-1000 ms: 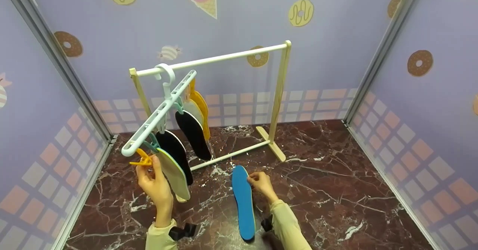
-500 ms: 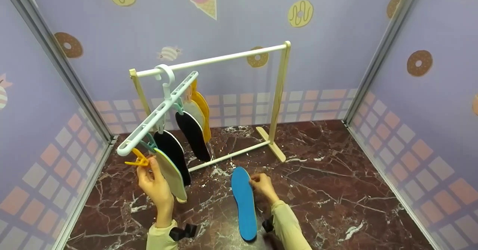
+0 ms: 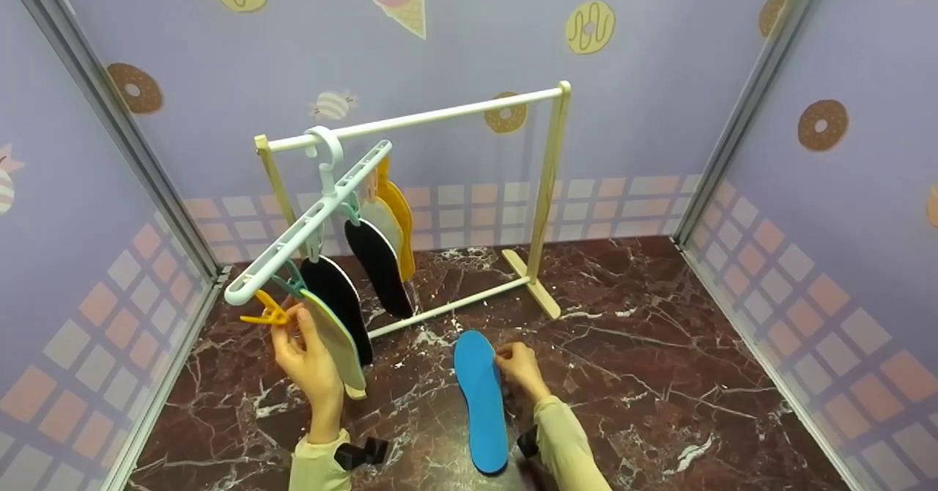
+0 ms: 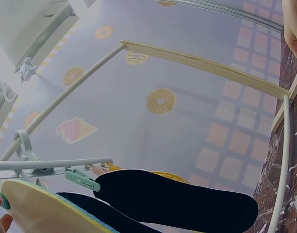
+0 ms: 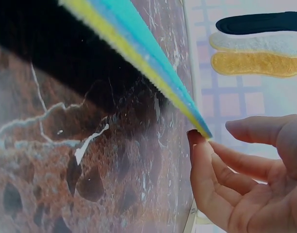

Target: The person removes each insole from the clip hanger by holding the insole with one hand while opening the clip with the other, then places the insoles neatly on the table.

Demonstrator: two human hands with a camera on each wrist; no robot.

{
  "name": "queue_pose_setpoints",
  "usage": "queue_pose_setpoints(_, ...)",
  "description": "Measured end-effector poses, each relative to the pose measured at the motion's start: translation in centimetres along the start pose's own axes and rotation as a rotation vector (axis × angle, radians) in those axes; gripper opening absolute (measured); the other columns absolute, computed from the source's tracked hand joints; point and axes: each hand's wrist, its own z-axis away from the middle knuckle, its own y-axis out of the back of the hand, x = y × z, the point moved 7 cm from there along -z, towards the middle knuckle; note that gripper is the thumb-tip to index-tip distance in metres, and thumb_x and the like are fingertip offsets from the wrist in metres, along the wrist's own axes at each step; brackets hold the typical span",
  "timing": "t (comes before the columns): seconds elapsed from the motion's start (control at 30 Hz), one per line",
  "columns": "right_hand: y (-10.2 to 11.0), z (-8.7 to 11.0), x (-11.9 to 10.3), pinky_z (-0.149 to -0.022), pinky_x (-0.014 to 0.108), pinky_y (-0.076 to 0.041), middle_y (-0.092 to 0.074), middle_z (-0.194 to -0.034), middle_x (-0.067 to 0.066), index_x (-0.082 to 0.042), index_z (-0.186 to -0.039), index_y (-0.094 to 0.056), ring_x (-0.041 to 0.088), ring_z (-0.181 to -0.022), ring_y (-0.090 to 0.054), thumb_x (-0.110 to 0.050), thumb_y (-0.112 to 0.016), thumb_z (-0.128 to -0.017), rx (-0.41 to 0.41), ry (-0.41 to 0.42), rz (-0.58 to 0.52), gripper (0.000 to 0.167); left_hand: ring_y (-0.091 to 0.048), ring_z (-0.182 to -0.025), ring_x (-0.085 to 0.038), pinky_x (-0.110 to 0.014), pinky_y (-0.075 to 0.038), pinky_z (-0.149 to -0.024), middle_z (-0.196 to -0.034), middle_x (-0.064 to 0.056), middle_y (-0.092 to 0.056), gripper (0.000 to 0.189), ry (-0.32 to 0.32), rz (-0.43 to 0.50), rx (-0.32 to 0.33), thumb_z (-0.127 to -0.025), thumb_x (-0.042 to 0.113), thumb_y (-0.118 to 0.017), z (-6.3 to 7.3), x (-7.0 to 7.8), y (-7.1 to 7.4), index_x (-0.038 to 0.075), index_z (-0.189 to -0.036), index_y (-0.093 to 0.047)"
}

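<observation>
My right hand (image 3: 522, 365) pinches the right edge of a blue insole (image 3: 480, 403) near its wide end. In the right wrist view the insole (image 5: 153, 53) is tilted, its yellow underside above the tabletop. My left hand (image 3: 311, 363) is at the near end of a pale hanger (image 3: 293, 238), its thumb and finger pinching an orange clip (image 3: 267, 311). Beside that hand a beige insole (image 3: 341, 348) hangs from a green clip (image 3: 290, 280). Behind it hang a black insole (image 3: 333, 278), another black insole (image 3: 374, 256), a grey insole (image 3: 385, 220) and an orange insole (image 3: 399, 212).
The hanger hooks over the white rail (image 3: 440, 113) of a rack with wooden posts (image 3: 549, 183). A lower bar (image 3: 454, 304) runs just above the dark marbled tabletop (image 3: 659, 374). Patterned walls (image 3: 454, 51) enclose the table on the back and both sides.
The hanger's near end has swung slightly left, carrying the orange clip and the insoles with it. My right hand and the blue insole have shifted a little right and nearer.
</observation>
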Motion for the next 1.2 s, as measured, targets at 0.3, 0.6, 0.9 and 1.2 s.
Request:
queue_pose_setpoints(0.3,7.1,6.5,-13.9,-0.048,0.013,-0.036,-0.066,-0.084,0.022,0.011,-0.092,-0.063,0.029,-0.073,-0.064,-0.003,-0.059,-0.079,-0.022,-0.093,0.038,0.02,-0.049,-0.106,-0.009,-0.016,-0.039,-0.089,-0.111,0.003,-0.053,0.01,0.011,0.014,-0.024,-0.089,0.003,-0.05,-0.2,0.0,-0.1,0.008,-0.096,-0.055)
queue_pose_setpoints(0.6,3.2,2.6,-5.1,-0.058,0.031,-0.05,-0.068,-0.078,0.009,-0.002,-0.091,-0.068,0.019,-0.067,-0.063,-0.022,-0.062,-0.081,0.001,-0.022,-0.017,0.023,-0.05,-0.105,-0.007,-0.019,-0.039,-0.085,-0.11,0.008,-0.056,0.025,-0.027,-0.071,-0.004,-0.088,0.001,-0.05,-0.4,0.3,-0.2,-0.004,-0.113,-0.051)
queue_pose_setpoints(0.9,4.4,3.0,-6.2,-0.059,0.031,-0.049,-0.068,-0.076,0.009,-0.003,-0.086,-0.068,0.019,-0.068,-0.063,-0.021,-0.063,-0.079,-0.006,-0.016,-0.01,0.02,-0.053,-0.099,-0.006,-0.016,-0.041,-0.08,-0.108,0.008,-0.058,0.031,-0.034,-0.055,0.003,-0.087,0.0,-0.051,-0.8,1.0,-0.5,-0.008,-0.116,-0.046)
queue_pose_setpoints(1.2,6.6,5.0,-11.0,-0.059,0.028,-0.049,-0.067,-0.079,0.016,0.006,-0.09,-0.065,0.019,-0.067,-0.061,-0.008,-0.059,-0.081,-0.029,-0.07,0.033,0.018,-0.054,-0.098,-0.011,-0.018,-0.041,-0.079,-0.107,0.008,-0.059,0.024,-0.047,-0.041,0.014,-0.086,-0.002,-0.051,-1.1,1.2,-0.6,-0.003,-0.111,-0.05)
